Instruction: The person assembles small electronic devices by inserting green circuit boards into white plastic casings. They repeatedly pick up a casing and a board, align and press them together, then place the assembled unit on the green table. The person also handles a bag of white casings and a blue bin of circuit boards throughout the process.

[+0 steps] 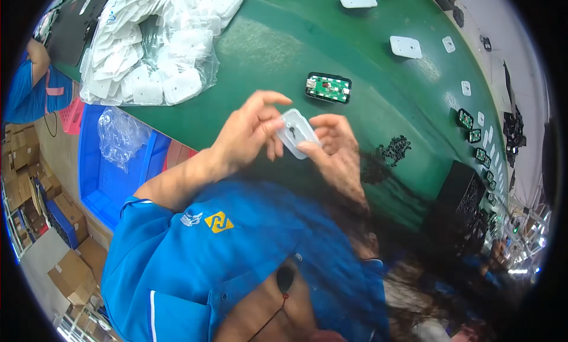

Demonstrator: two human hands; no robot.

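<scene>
Above the green belt's (284, 52) near edge, both hands (251, 129) (337, 150) grip a white cover (297, 133).

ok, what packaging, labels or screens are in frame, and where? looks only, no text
Clear plastic bag: upper left on the green belt, crumpled, full of white plastic covers.
Empty clear bag: in the blue crate at left, crinkled.
Cardboard boxes: lower left on the floor, brown, stacked.
Shirt badge: blue shirt, lower middle, small yellow patch.
No screens in view.
</scene>
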